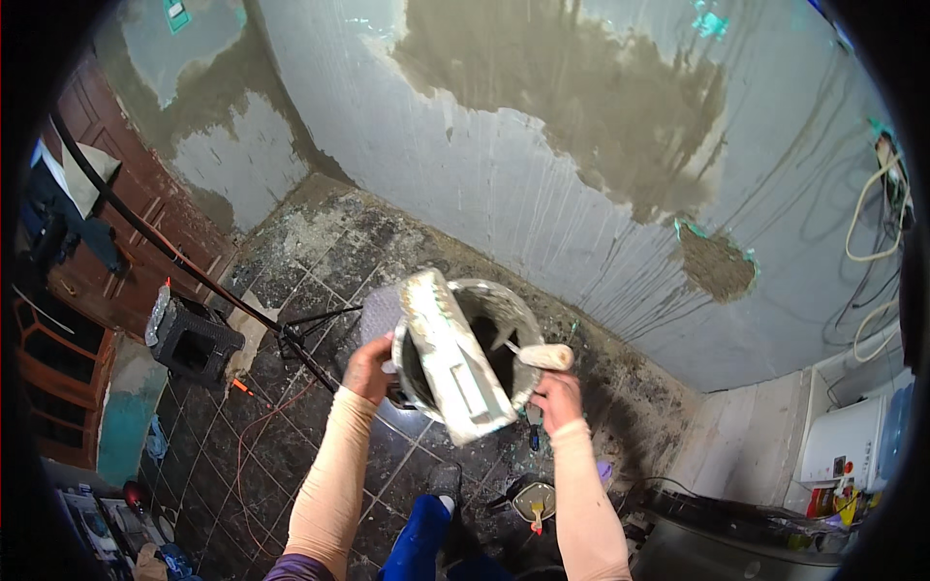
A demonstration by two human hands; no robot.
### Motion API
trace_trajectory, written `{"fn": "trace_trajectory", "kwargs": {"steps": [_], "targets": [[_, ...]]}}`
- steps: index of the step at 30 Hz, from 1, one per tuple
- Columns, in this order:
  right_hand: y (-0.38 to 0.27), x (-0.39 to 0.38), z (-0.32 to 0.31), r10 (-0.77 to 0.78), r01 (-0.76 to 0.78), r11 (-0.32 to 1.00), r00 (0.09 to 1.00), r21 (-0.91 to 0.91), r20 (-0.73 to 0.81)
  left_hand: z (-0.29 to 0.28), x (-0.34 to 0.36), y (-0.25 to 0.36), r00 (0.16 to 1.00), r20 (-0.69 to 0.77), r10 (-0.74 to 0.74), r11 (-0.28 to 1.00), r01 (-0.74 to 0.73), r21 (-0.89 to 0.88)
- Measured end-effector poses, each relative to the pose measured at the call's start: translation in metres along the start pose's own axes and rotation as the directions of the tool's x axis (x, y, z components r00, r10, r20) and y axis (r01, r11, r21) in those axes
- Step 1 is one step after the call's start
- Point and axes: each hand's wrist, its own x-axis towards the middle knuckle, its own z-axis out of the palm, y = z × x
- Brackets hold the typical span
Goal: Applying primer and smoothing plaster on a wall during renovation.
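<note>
Crusted float (453, 353) lies across grey, smeared bucket (520, 308), partly blocking its mouth; trowel (548, 357) juts right. Left hand (369, 369), right hand (559, 399) clamped on opposite sides. Tripod (294, 335) left of bucket.

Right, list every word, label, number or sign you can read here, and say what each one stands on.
No text can be read.
Bucket and the long smeared tool across its mouth: no lettering that I can make out.
White appliance at the right: any markings are too small to read.
Red and yellow packages by it: too small and blurred to read.
</note>
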Motion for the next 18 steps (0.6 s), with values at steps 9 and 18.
{"fn": "trace_trajectory", "kwargs": {"steps": [9, 18], "targets": [[0.021, 0.092, 0.130, 0.143, -0.136, 0.985, 0.988, -0.107, 0.064, -0.080, 0.101, 0.049, 0.980, -0.197, 0.014, 0.999, -0.023, -0.040], [-0.035, 0.057, 0.170, -0.461, 0.402, 0.440, 0.868, -0.803, 0.182, -0.031, 0.055, 0.046, 0.826, -0.197, 0.528, 0.383, -0.024, 0.923]]}}
